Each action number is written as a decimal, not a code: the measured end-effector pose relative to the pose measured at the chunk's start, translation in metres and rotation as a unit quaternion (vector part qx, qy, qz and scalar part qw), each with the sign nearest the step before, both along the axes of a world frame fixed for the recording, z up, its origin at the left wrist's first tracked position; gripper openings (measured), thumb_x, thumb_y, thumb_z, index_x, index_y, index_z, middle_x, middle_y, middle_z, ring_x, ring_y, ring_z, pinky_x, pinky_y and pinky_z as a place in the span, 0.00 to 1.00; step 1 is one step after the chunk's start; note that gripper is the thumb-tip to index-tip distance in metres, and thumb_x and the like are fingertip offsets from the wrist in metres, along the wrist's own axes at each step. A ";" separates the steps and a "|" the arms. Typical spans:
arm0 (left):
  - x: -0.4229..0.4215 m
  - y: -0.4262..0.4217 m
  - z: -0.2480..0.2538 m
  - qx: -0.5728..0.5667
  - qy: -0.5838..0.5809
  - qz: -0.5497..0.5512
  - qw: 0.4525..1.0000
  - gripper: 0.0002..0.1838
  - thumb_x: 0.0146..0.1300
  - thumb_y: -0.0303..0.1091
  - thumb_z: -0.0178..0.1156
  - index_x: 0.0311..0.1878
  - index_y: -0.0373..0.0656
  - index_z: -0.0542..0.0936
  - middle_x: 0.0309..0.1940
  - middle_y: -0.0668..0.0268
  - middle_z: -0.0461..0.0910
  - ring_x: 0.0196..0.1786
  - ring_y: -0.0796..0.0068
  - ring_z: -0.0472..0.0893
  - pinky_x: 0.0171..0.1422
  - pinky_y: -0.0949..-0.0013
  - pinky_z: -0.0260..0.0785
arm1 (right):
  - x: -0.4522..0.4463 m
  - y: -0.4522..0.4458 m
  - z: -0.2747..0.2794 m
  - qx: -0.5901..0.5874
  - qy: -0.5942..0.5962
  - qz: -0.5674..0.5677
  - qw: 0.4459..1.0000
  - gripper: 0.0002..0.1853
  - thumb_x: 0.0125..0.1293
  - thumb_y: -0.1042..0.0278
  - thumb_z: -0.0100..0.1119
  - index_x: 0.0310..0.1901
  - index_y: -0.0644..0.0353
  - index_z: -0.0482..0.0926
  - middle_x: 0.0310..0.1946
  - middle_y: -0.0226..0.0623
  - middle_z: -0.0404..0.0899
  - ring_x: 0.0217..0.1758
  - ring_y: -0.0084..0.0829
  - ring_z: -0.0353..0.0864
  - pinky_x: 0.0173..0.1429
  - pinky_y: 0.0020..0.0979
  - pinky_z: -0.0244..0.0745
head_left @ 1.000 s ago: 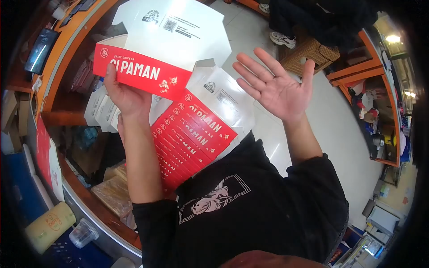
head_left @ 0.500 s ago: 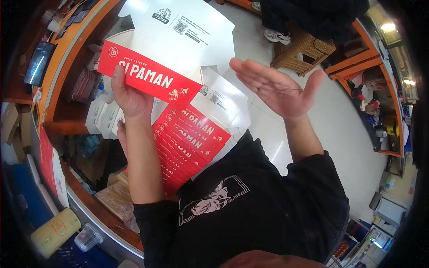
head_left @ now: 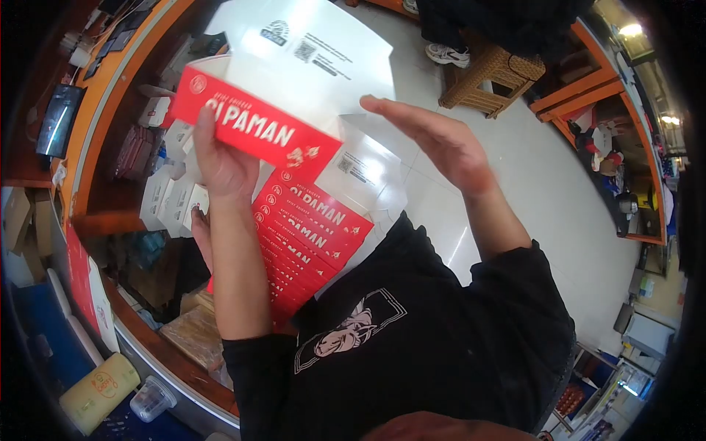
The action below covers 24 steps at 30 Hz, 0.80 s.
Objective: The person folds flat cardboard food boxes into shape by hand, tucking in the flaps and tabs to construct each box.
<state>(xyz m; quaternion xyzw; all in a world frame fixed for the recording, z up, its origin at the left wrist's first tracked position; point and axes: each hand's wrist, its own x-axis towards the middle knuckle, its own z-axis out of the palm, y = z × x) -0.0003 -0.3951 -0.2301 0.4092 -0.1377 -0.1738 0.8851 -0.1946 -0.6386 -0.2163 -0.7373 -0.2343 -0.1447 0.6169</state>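
My left hand (head_left: 226, 165) grips the front panel of a red and white "Si Paman" chicken box (head_left: 257, 125), thumb on the outside. The box is folded up, its white lid (head_left: 323, 44) standing open with printing and a QR code. Held flat with its fingers stretched out, my right hand (head_left: 441, 143) is near the lid's right edge, holding nothing. Below the held box, a stack of several nested boxes of the same kind (head_left: 301, 242) rests against my front, red panels overlapping. One white lid (head_left: 364, 173) sticks out of that stack to the right.
More white boxes (head_left: 173, 202) sit on the left beside an orange wooden counter (head_left: 110, 81). A yellow cup (head_left: 99, 393) and a clear plastic cup (head_left: 153, 399) are at lower left. A woven stool (head_left: 493, 81) stands ahead, with a person's shoe (head_left: 447, 55) near it.
The held box has shifted slightly right and down in view. My right hand has turned from palm showing to edge-on, its fingers moving a little left, with some blur.
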 end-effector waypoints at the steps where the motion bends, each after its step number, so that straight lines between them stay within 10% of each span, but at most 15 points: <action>1: -0.002 -0.005 0.002 -0.006 0.020 -0.018 1.000 0.30 0.72 0.56 0.59 0.66 0.43 0.73 0.58 0.61 0.81 0.61 0.67 0.82 0.68 0.56 0.76 | 0.000 0.002 0.002 -0.066 -0.011 -0.056 0.996 0.48 0.66 0.23 0.55 0.72 0.59 0.73 0.75 0.51 0.68 0.80 0.49 0.65 0.81 0.46 0.58; 5: -0.007 -0.023 -0.004 0.084 0.033 -0.124 0.988 0.35 0.72 0.57 0.62 0.73 0.45 0.68 0.67 0.59 0.75 0.69 0.65 0.76 0.73 0.56 0.69 | 0.007 0.007 -0.013 -0.187 0.085 -0.089 0.975 0.23 0.67 0.69 0.71 0.63 0.59 0.81 0.62 0.40 0.83 0.59 0.36 0.83 0.59 0.39 0.77; 9: -0.005 -0.009 -0.014 0.338 -0.116 -0.185 0.915 0.45 0.68 0.63 0.64 0.77 0.43 0.62 0.72 0.52 0.70 0.73 0.60 0.72 0.76 0.58 0.64 | 0.001 0.008 -0.043 -0.151 0.138 -0.037 0.978 0.13 0.67 0.80 0.65 0.53 0.62 0.84 0.49 0.46 0.87 0.51 0.42 0.86 0.56 0.36 0.79; 14: 0.028 0.028 -0.038 0.460 -0.131 -0.318 0.819 0.40 0.68 0.59 0.66 0.74 0.44 0.69 0.64 0.53 0.79 0.65 0.66 0.80 0.68 0.65 0.70 | -0.032 0.014 -0.073 -0.138 0.205 -0.028 0.968 0.14 0.65 0.82 0.63 0.52 0.62 0.84 0.46 0.45 0.86 0.49 0.43 0.86 0.54 0.38 0.79; 24: 0.014 0.036 -0.060 0.383 -0.033 -0.320 0.866 0.34 0.64 0.46 0.73 0.69 0.41 0.74 0.50 0.61 0.83 0.53 0.74 0.83 0.59 0.70 0.74 | -0.041 0.016 -0.070 -0.195 0.216 -0.047 0.956 0.12 0.65 0.81 0.63 0.50 0.63 0.83 0.44 0.46 0.84 0.47 0.46 0.84 0.52 0.39 0.79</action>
